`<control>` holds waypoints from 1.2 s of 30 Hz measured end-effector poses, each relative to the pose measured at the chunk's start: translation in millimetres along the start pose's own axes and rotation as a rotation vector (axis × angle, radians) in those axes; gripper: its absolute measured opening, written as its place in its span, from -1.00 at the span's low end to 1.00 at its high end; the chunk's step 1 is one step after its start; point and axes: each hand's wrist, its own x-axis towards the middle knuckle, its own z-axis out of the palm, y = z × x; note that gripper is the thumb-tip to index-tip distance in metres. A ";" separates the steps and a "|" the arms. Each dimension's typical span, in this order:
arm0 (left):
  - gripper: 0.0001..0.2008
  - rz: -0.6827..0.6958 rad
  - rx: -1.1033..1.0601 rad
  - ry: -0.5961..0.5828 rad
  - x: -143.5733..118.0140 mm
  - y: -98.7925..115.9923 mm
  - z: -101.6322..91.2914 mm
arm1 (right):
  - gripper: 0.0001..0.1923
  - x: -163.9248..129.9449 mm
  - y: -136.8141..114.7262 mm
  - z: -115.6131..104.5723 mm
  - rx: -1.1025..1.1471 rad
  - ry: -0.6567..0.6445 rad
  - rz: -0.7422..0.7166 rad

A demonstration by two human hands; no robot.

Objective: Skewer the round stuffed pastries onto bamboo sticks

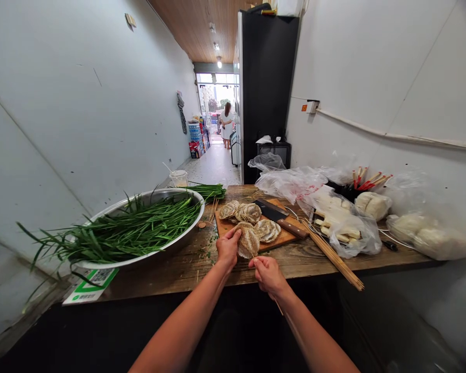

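1. Nearest to us, our right hand (269,274) is closed in a pinch on a thin bamboo skewer (278,305) whose tail runs back along the wrist.
2. Just beyond, our left hand (228,247) curls its fingers around a pale, ridged, fan-shaped scored slice (249,242), held above the near edge of the worn wooden worktop (171,269); the skewer tip meets the slice's lower edge.
3. We judge the skewering early on: about 4 more scored slices (250,213) lie unskewered on the orange-brown wooden cutting board (283,237), and we see no finished skewer.
4. A wood-handled cleaver (281,216) rests on the board; a loose bundle of bare bamboo skewers (334,256) lies to its right.
5. To the left stands a wide steel basin (166,247) filled with long green chives (128,230).
6. Further right, clear plastic bags of white food pieces (347,225) sit against the wall.
7. Far down the corridor, a person in white (227,123) stands by the doorway.
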 end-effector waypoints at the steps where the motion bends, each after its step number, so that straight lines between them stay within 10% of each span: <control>1: -0.68 -0.001 0.000 0.003 0.2 0.3 0.9 | -0.65 0.3 0.1 0.2 0.005 0.003 -0.002; 17: -0.76 -0.084 -0.083 0.064 -1.6 -10.3 7.7 | -0.56 8.2 -8.6 -6.2 0.040 0.004 0.022; 27: -0.90 -0.352 -0.202 0.044 21.4 28.1 8.4 | -0.59 -27.3 21.5 -39.1 -0.320 0.019 -0.062; 36: -0.92 -0.426 -0.248 0.012 6.2 21.4 13.6 | -0.56 -29.1 42.5 -17.6 -0.365 0.097 -0.196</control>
